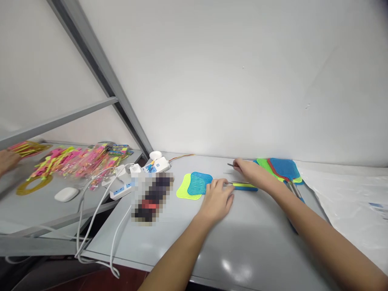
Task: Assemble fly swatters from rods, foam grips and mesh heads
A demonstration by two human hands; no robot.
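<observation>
Two fly swatters lie overlapping on the grey table, a blue mesh one (198, 182) on top of a yellow mesh one (183, 192). My left hand (216, 200) rests on the neck of the blue one, fingers apart and thumb out to the side. Metal shafts run out from under it to blue and yellow handles (245, 187) on the right. My right hand (250, 171), farther back, is closed on a thin dark stick (230, 165); only its end shows. Beside the right forearm are stacked fly swatters in blue, red and green (283, 167), their handles partly hidden by the arm.
White power strips (121, 190) with looping cables (91, 218) sit at the left edge. A blurred-out dark object (153, 198) lies near them. White plastic sheeting (342, 190) covers the right side. On the neighbouring table are bagged pink items (91, 159) and another person's hand (8, 161).
</observation>
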